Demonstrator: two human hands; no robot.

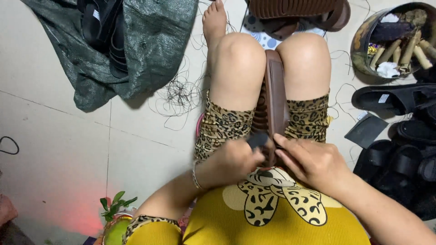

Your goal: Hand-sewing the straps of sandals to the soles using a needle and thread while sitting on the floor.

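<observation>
A brown sandal sole (275, 90) stands on edge, clamped between my knees. My left hand (229, 161) is closed around a small dark tool (258, 139) at the sole's near end. My right hand (311, 161) presses its fingers against that same end of the sole from the right. The near tip of the sole is hidden behind my hands.
A green woven sack (145, 45) holding black sandals lies at the upper left, with loose dark threads (179, 93) beside it. Brown soles (297, 11) are stacked past my knees. A round basket of spools (399, 41) and several black sandals (399, 136) sit on the right.
</observation>
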